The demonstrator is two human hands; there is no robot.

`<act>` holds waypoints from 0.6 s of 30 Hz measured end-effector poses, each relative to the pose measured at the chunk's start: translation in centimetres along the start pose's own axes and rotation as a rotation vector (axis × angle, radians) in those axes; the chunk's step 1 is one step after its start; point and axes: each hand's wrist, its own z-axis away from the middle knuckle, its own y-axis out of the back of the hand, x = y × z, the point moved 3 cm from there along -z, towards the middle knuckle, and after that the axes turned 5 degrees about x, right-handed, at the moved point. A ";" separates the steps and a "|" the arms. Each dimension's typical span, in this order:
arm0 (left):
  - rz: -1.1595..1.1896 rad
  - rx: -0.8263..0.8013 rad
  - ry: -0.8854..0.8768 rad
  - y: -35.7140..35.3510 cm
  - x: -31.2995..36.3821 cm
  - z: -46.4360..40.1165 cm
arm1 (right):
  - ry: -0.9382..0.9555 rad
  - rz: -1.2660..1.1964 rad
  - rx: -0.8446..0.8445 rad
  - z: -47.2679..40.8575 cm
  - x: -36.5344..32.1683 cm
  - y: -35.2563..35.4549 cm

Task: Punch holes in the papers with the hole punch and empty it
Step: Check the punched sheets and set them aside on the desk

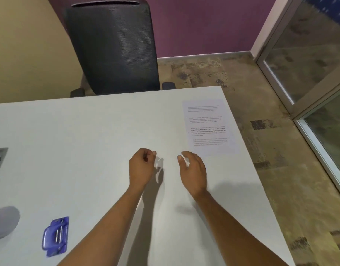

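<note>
Both hands, left [141,166] loosely curled and right [193,169] half spread, hover empty mid-table [88,150], printed paper [209,127] text too blurry to read, purple hole punch [56,236] lower left.

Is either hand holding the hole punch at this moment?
No, the blue hole punch lies on the table apart from the left hand and right hand.

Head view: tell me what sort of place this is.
Probably an office or meeting room: a white desk with a mesh office chair behind it, a printed paper, a blue hole punch, and a glass partition.
</note>
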 end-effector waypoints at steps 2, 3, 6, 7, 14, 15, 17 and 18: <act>-0.007 0.014 0.012 2.4 -1.5 1.5 | 0.025 0.014 -0.036 2.4 -1.8 -0.3; -0.010 0.020 0.018 3.6 -2.3 2.3 | 0.030 0.022 -0.059 3.6 -2.6 -0.5; -0.029 0.036 0.046 7.2 -4.2 4.8 | 0.039 0.045 -0.119 7.3 -4.2 -1.4; -0.033 0.044 0.053 8.4 -5.0 5.5 | 0.047 0.053 -0.136 8.4 -4.5 -1.8; -0.153 0.078 0.084 16.1 -11.6 9.5 | 0.054 0.133 -0.288 16.5 -6.8 -5.7; -0.160 0.083 0.091 17.2 -12.3 10.0 | 0.053 0.140 -0.309 17.6 -7.2 -6.3; -0.175 0.092 0.100 19.2 -13.8 10.8 | 0.063 0.162 -0.351 19.8 -7.9 -7.6; -0.189 0.096 0.099 20.2 -14.6 11.1 | 0.070 0.176 -0.369 20.9 -8.4 -8.2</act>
